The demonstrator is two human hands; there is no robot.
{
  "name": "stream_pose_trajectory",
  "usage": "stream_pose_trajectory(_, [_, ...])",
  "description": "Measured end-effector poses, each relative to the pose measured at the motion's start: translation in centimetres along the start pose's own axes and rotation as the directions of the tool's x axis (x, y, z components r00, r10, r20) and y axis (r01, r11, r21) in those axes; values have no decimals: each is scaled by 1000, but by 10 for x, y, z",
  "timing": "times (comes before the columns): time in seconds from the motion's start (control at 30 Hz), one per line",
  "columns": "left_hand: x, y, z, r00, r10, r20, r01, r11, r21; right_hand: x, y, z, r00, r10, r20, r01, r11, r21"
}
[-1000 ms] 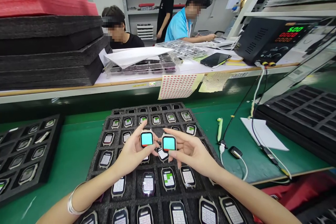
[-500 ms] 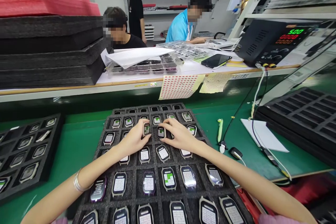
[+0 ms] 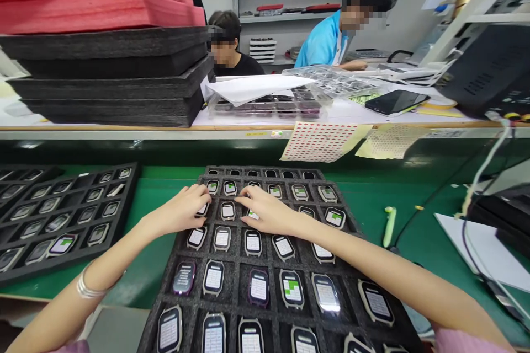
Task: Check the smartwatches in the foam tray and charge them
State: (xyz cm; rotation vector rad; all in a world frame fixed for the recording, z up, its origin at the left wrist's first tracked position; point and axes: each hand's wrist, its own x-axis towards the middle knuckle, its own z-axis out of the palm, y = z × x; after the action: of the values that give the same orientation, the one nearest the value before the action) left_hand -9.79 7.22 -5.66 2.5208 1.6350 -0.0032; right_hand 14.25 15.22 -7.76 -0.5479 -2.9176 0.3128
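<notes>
A dark foam tray holds rows of smartwatches in square pockets, most with lit white or green-and-white screens. My left hand is at the tray's left edge, its fingers and thumb closed round a smartwatch in the second visible row of lit watches. My right hand reaches over the same row with thumb and fingers apart. Its fingertips come close to the right side of another smartwatch. Beneath that hand, a green-screened smartwatch is partly covered.
More watch trays lie left on the green bench. Stacked black and red foam stands on the shelf beside a clear plastic tray and a phone. At right are a green pen-like tool, cables and white paper. Co-workers sit beyond.
Both hands have moved left across the tray, the left to its first column. The view has turned left, so more of the left-hand trays shows and the co-workers appear farther right.
</notes>
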Motion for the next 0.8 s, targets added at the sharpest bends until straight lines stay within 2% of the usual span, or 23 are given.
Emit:
stream_pose_trajectory(0.1, [-10, -10, 5, 997, -70, 12, 70, 997, 29, 33, -7, 11, 998, -3, 59, 4, 1000, -19])
stream_pose_trajectory(0.27, [-3, -22, 17, 997, -61, 50, 65, 995, -76, 63, -14, 13, 987, 11, 162, -9, 1000, -12])
stream_pose_trajectory(0.4, [5, -31, 21, 994, -94, 47, 101, 982, -161, 66, -10, 16, 988, 28, 155, -45, 993, 106])
stream_pose_trajectory(0.53, [5, -37, 24, 992, -120, 26, 123, 963, -240, 49, 6, 15, 995, 69, 76, -90, 944, 316])
stream_pose_trajectory(0.67, [3, -46, 26, 997, -80, -16, 69, 927, -368, 19, 15, 2, 991, 133, 30, -129, 850, 511])
stream_pose_trajectory(0.7, [3, -48, 26, 997, -70, -32, 51, 912, -407, 11, 14, -2, 987, 163, 14, -141, 801, 582])
stream_pose_trajectory(0.73, [3, -49, 26, 997, -61, -50, 32, 893, -448, 3, 12, -6, 978, 209, 3, -156, 722, 674])
stream_pose_trajectory(0.8, [3, -48, 26, 995, -46, -87, -8, 842, -539, -11, 4, -11, 945, 327, 25, -189, 480, 856])
